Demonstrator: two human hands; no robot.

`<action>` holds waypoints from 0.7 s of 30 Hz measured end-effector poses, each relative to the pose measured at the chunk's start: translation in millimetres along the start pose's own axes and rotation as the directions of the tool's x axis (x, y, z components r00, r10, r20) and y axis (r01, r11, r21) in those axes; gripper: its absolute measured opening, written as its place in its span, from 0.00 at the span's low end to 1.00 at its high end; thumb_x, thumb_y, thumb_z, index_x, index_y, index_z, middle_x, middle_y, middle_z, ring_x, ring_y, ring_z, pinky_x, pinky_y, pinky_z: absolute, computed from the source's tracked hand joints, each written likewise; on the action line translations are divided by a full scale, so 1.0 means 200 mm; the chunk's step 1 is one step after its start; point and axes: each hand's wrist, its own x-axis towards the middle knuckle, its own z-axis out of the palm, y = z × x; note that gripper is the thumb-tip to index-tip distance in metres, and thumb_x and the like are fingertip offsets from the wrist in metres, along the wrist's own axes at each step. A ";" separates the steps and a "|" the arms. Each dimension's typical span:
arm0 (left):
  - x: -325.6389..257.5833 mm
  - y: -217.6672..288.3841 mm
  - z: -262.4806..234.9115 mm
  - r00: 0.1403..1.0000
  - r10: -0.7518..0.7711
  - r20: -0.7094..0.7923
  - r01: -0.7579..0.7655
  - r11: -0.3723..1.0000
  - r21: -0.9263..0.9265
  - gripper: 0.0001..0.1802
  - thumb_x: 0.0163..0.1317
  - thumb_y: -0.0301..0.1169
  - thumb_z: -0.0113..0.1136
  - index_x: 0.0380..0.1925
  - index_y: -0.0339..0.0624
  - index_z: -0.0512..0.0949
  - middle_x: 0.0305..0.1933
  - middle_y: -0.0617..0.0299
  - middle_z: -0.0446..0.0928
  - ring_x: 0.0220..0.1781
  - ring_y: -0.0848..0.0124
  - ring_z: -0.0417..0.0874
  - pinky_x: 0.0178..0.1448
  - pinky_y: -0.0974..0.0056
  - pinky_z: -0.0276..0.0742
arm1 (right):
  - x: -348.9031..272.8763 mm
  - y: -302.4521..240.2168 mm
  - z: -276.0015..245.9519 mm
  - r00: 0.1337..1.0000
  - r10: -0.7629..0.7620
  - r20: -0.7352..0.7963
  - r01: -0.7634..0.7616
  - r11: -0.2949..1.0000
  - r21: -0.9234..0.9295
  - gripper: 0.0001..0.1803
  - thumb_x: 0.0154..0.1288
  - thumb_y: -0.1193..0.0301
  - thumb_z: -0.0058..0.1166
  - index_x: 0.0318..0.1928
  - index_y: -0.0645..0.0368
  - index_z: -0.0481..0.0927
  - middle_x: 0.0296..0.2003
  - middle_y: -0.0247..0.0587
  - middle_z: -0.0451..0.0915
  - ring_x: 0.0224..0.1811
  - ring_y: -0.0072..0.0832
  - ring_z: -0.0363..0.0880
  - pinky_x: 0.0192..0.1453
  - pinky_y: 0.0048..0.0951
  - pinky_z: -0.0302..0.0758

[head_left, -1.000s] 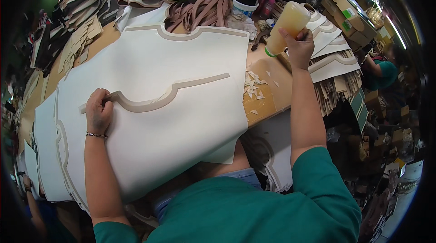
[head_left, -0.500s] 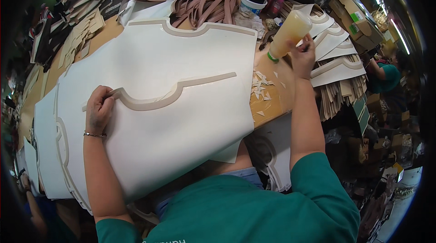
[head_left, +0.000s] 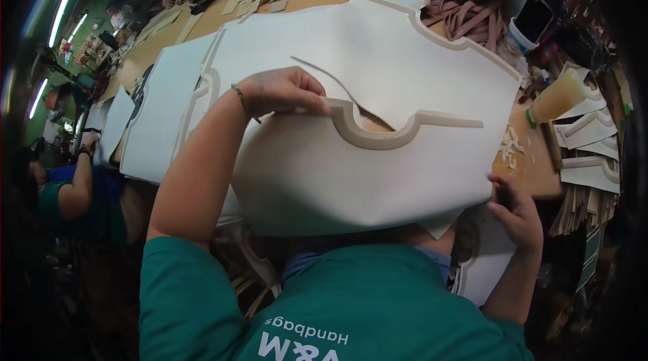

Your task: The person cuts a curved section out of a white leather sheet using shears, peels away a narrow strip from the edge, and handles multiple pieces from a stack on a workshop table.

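On the near side of the surface [head_left: 541, 184]: white panel [head_left: 398, 175], beige curved strip [head_left: 378, 140] along its top edge. Left hand [head_left: 287, 91] pinching that edge at the strip's left end. Right hand [head_left: 515, 214] half-open, thumb and fingers apart, at panel's right edge; can't tell if touching. Bottle [head_left: 559, 97] green cap down, right side, near off-white scraps [head_left: 511, 146].

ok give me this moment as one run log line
left hand: gripping beige-edged white panel | right hand: open, empty, near panel's right edge | green-capped bottle: unheld, right of panel
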 end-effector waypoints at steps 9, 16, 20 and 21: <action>-0.22 -0.05 0.34 0.991 0.061 -0.118 -0.099 0.931 -0.353 0.08 0.47 0.27 0.59 0.26 0.31 0.77 0.20 0.64 0.75 0.21 0.81 0.72 0.25 0.77 0.67 | 0.31 -0.28 0.62 0.930 -0.129 0.344 0.047 0.971 0.236 0.13 0.61 0.69 0.45 0.45 0.59 0.65 0.26 0.28 0.65 0.27 0.14 0.62 0.32 0.15 0.61; -0.27 -0.06 0.45 0.986 0.135 -0.102 -0.168 0.844 -0.509 0.09 0.46 0.25 0.57 0.27 0.30 0.77 0.21 0.63 0.75 0.21 0.80 0.73 0.25 0.78 0.68 | 0.27 -0.27 0.67 0.923 -0.189 0.335 0.099 0.958 0.269 0.09 0.63 0.66 0.42 0.37 0.59 0.67 0.24 0.26 0.64 0.25 0.12 0.58 0.28 0.14 0.59; -0.26 -0.06 0.46 0.981 0.165 -0.102 -0.194 0.853 -0.485 0.09 0.46 0.24 0.57 0.28 0.30 0.77 0.21 0.63 0.75 0.20 0.81 0.72 0.25 0.78 0.67 | 0.26 -0.26 0.69 0.917 -0.194 0.348 0.082 0.947 0.311 0.09 0.64 0.66 0.41 0.36 0.59 0.67 0.24 0.26 0.64 0.25 0.11 0.58 0.28 0.14 0.58; -0.26 -0.06 0.46 0.980 0.166 -0.108 -0.198 0.858 -0.475 0.09 0.46 0.24 0.57 0.28 0.30 0.77 0.21 0.63 0.75 0.20 0.81 0.72 0.25 0.78 0.67 | 0.26 -0.27 0.69 0.917 -0.198 0.346 0.084 0.944 0.319 0.09 0.64 0.66 0.41 0.36 0.59 0.68 0.23 0.25 0.64 0.25 0.11 0.58 0.28 0.14 0.58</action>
